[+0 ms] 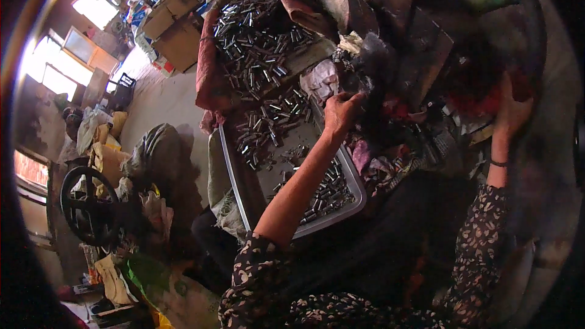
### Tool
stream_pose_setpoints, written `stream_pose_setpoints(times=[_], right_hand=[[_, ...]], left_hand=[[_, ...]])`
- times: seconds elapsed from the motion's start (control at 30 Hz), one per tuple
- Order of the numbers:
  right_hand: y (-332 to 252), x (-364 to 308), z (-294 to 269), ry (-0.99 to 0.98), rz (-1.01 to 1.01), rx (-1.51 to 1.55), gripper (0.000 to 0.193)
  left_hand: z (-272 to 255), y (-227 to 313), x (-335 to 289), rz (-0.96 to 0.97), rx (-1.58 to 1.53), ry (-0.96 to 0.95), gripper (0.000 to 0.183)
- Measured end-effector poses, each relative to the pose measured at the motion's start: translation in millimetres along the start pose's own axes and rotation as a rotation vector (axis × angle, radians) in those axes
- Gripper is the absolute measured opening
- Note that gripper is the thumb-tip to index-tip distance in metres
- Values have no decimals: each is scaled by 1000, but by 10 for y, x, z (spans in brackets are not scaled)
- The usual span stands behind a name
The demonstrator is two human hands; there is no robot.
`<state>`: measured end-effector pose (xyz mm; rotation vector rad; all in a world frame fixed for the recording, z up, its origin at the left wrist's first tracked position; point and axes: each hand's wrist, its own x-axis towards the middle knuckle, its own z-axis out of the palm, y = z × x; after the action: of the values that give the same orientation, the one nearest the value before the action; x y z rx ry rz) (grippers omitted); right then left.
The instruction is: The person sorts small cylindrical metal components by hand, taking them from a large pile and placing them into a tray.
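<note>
- Left hand (341, 113) was reached forward over the far end of the grey tray (356, 183), fingers curled and pressed onto a dark bundle of rags (372, 61); it looked closed on the cloth, though the fingertips were partly hidden by it.
- Right hand (510, 113) was raised at the far right, palm against a dark red heap (481, 100). Too dim there to read; I could not tell whether the fingers were spread or pinching.
- Small metal cylinders (268, 125) lay loose just below and to the left of the left hand's grip, scattered across the tray; a second cluster sat at the tray's near corner, under the left forearm.
- A larger pile of the same cylinders (256, 30) filled a cloth-lined sack (207, 67) beyond the grip, further up and left.
- Mixed scraps (390, 158) of cloth and debris lay between the two hands.
- Judgement: to handle the rags well, the bundle should be lifted straight up and clear of the tray, since dragging it sideways would likely sweep cylinders over the rim.
- Judgement: the forearm hung low over the near cluster; keeping it raised would avoid knocking parts.
</note>
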<state>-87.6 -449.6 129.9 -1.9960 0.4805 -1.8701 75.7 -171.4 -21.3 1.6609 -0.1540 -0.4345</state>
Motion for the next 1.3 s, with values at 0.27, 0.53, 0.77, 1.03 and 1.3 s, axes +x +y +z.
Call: stream_pose_setpoints(times=[0.27, 0.53, 0.77, 1.03, 1.3], right_hand=[[-1030, -141, -139, -3, -353, -197, 37], [-1909, -2292, 511, -1237, -362, 340, 12], [-1986, -3084, 770, -1112, -810, 23, 18], [-1799, -2620, 926, -1145, 133, 501, 20], [-1634, -2564, 868, -1078, 231, 481, 22]], left_hand=[[-241, 32, -167, -84, -388, -42, 29], [-1506, -220, -880, -192, -1155, 99, 24], [-1927, -388, -1331, -232, -1244, 15, 21], [-1702, -580, -1207, 80, 287, 80, 24], [-1055, -343, -943, 158, 1219, 132, 16]])
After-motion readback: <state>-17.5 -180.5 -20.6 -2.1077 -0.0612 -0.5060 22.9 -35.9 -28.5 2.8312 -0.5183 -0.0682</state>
